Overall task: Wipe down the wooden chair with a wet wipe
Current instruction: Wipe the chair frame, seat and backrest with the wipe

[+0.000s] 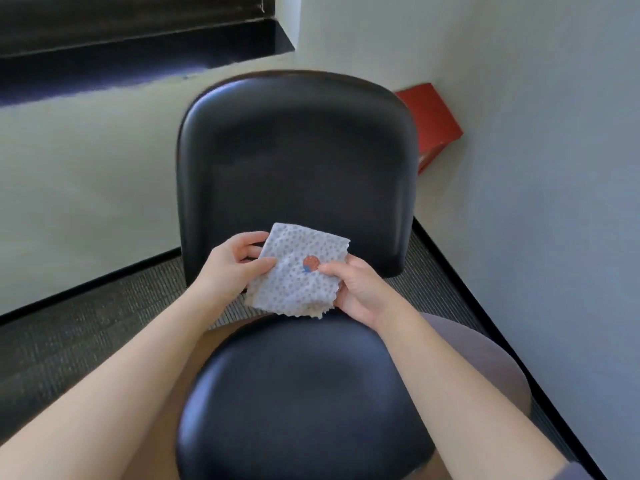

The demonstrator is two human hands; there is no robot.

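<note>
The chair (298, 161) fills the middle of the view, with a glossy black padded back and a black padded seat (301, 403) on a brown wooden base. A pale dotted wipe (298, 289) with a small orange and blue mark is held flat above the gap between back and seat. My left hand (230, 263) pinches its left edge between thumb and fingers. My right hand (353, 289) pinches its right edge, thumb on top near the mark. Both forearms reach in from the bottom of the view.
A red box (434, 123) stands on the floor in the corner behind the chair at the right. White walls close in at the left and right. A dark window ledge (138, 60) runs along the upper left. Grey carpet (86, 334) covers the floor.
</note>
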